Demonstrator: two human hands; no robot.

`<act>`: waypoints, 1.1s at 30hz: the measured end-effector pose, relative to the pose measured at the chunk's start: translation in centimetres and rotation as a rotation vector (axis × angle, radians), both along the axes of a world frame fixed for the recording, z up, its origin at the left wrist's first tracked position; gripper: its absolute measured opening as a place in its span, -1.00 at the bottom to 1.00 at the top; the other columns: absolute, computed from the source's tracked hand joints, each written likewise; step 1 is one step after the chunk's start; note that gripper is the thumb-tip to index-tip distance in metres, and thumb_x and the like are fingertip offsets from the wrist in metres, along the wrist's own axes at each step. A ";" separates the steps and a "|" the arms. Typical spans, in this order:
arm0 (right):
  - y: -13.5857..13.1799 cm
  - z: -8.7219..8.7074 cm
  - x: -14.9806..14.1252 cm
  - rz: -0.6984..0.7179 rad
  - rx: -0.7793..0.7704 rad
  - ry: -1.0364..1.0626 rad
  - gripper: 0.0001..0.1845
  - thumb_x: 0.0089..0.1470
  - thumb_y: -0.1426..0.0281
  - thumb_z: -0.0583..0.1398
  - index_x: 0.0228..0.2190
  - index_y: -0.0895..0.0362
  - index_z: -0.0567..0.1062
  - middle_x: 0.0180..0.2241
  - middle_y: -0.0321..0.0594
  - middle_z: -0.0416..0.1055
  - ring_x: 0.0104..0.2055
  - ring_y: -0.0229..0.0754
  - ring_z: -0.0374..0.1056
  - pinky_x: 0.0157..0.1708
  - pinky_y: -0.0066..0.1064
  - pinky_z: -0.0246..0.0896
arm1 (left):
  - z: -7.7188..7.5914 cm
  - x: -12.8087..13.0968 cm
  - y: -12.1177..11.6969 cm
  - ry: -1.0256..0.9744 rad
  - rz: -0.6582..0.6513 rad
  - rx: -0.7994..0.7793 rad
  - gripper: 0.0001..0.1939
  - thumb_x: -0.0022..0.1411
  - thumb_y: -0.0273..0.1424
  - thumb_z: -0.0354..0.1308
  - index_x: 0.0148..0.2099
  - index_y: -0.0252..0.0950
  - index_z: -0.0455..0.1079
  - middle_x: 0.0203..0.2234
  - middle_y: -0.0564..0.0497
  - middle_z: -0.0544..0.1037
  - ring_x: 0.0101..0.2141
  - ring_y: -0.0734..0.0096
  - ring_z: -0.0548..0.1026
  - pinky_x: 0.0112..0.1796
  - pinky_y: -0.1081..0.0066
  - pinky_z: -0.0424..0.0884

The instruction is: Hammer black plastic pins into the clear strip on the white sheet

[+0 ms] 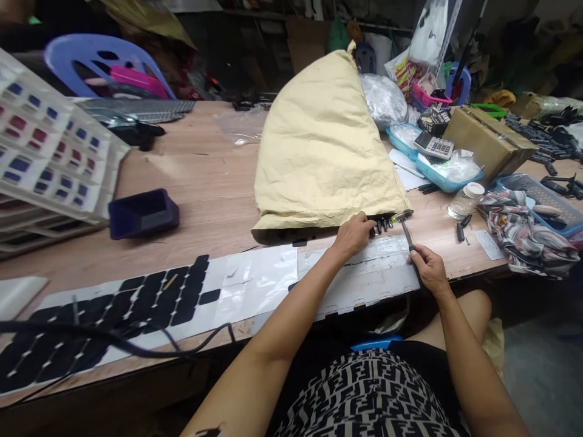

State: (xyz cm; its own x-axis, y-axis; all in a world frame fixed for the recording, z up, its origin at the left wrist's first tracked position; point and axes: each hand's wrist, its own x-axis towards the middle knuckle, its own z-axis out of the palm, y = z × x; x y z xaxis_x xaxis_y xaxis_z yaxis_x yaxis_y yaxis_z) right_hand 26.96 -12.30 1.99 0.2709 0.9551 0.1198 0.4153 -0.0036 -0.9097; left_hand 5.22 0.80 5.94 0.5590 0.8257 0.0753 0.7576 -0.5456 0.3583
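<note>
My right hand [429, 267] grips a hammer [407, 230] by its dark handle. The hammer's metal head lies near the lower right corner of a large cream-coloured sack [325, 139]. At the sack's lower edge, the bent fingers of my left hand [355, 237] are closed by a row of small dark parts [383, 226]; what they pinch is hidden. Both hands are over a long, flat white box [368, 276] at the table's front edge. Part of the box top is covered with clear tape.
Black pads [150, 297] on white sheets and a thick cable lie at left, near a dark blue bin [143, 213] and a white crate [50, 139]. At right stand a jar [464, 201], blue baskets, a calculator [433, 145], a cardboard box [485, 142] and patterned cloth [523, 230].
</note>
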 end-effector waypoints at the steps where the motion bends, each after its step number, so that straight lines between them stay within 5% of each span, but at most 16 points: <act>1: 0.0 0.0 0.0 0.000 0.003 0.001 -0.63 0.18 0.15 0.19 -0.16 0.17 0.56 -0.45 -0.25 0.50 -0.37 -0.18 0.39 -0.26 -0.38 0.30 | -0.7 0.2 1.0 0.025 -0.018 0.015 -0.59 0.29 -0.55 -0.02 0.08 -0.17 0.50 -0.06 -0.13 0.44 -0.07 0.16 0.41 -0.24 0.32 0.31; 4: -0.1 -0.1 0.0 0.000 0.005 0.002 -0.64 0.18 0.15 0.19 -0.17 0.17 0.57 -0.45 -0.25 0.50 -0.37 -0.18 0.38 -0.27 -0.38 0.30 | -2.0 0.2 1.9 0.065 -0.055 0.053 -0.66 0.29 -0.54 0.01 -0.01 -0.19 0.52 -0.06 -0.13 0.41 -0.06 0.15 0.39 -0.21 0.29 0.30; 9: 0.0 -0.2 0.2 -0.005 -0.010 -0.001 -0.64 0.18 0.15 0.19 -0.16 0.16 0.57 -0.44 -0.26 0.50 -0.37 -0.19 0.38 -0.27 -0.39 0.28 | -1.7 -1.9 -0.2 0.047 -0.097 0.011 -0.85 0.26 -0.42 0.17 -0.13 -0.23 0.51 -0.16 -0.08 0.51 -0.14 0.16 0.41 -0.19 0.28 0.30; 19: -1.7 1.8 -1.6 -0.045 0.011 -0.165 -0.62 0.18 0.17 0.18 -0.14 0.18 0.60 -0.42 -0.19 0.57 -0.36 -0.13 0.49 -0.26 -0.33 0.41 | -5.2 -3.1 -3.5 -0.404 0.078 -0.148 -0.80 0.16 -0.32 0.35 -0.14 -0.21 0.57 -0.29 0.00 0.54 -0.17 0.25 0.44 -0.12 0.28 0.31; 25: -4.2 3.6 -4.5 0.080 0.067 -0.407 -0.66 0.19 0.25 0.19 -0.09 0.13 0.62 -0.15 -0.08 0.63 -0.15 0.01 0.58 -0.12 -0.26 0.49 | -5.3 -3.0 -3.1 -0.444 0.082 -0.168 -0.84 0.13 -0.34 0.37 -0.19 -0.20 0.59 -0.31 0.03 0.54 -0.19 0.28 0.43 -0.12 0.28 0.29; 33: -4.7 3.0 -5.5 0.095 0.116 -0.598 -0.67 0.22 0.31 0.15 -0.08 0.11 0.62 -0.16 -0.08 0.64 -0.15 0.02 0.59 -0.13 -0.24 0.52 | -5.4 -2.9 -3.2 -0.456 0.096 -0.171 -0.84 0.12 -0.33 0.38 -0.21 -0.18 0.60 -0.34 0.04 0.52 -0.20 0.28 0.42 -0.14 0.29 0.27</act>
State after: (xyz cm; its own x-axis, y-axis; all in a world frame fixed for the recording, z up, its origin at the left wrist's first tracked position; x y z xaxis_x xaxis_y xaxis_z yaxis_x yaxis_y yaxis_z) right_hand 21.44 -17.04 5.00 0.0393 0.9433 0.3296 0.8474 0.1433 -0.5112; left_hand 2.36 -2.35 0.54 0.4214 0.8939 0.1530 0.5471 -0.3851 0.7432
